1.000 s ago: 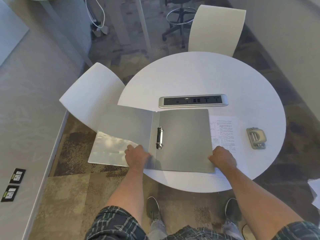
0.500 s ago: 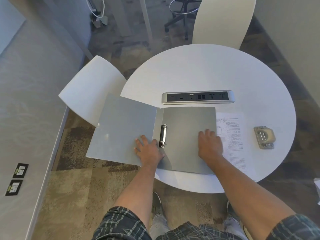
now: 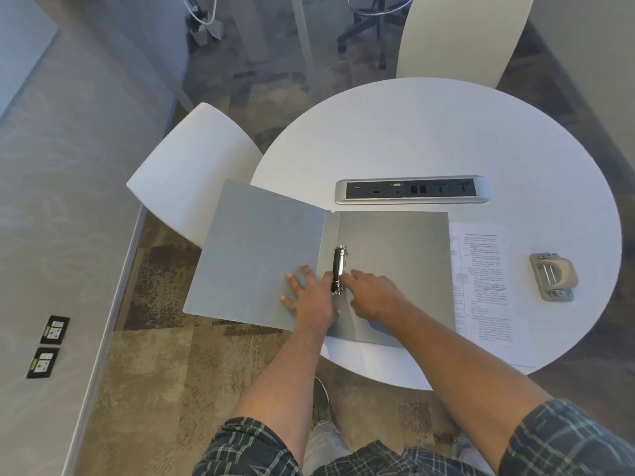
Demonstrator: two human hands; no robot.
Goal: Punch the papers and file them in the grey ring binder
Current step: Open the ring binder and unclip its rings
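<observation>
The grey ring binder [image 3: 398,249] lies open on the round white table [image 3: 446,132], its left cover hanging past the table edge. The metal ring mechanism [image 3: 338,267] sits along the spine. My left hand [image 3: 311,297] presses flat on the left cover just beside the spine, fingers spread. My right hand [image 3: 372,293] reaches across the right cover, its fingertips touching the lower end of the rings. The printed papers [image 3: 484,286] lie partly under the binder's right edge. The hole punch [image 3: 552,276] stands to the right of them.
A silver power socket strip [image 3: 411,190] is set into the table behind the binder. One white chair [image 3: 196,170] stands under the binder's left cover, another white chair [image 3: 460,36] at the far side. Floor sockets [image 3: 48,345] are at the left.
The left cover has been laid fully open. My right hand slid left from the binder's right cover to the rings. My left hand stayed pressed near the spine.
</observation>
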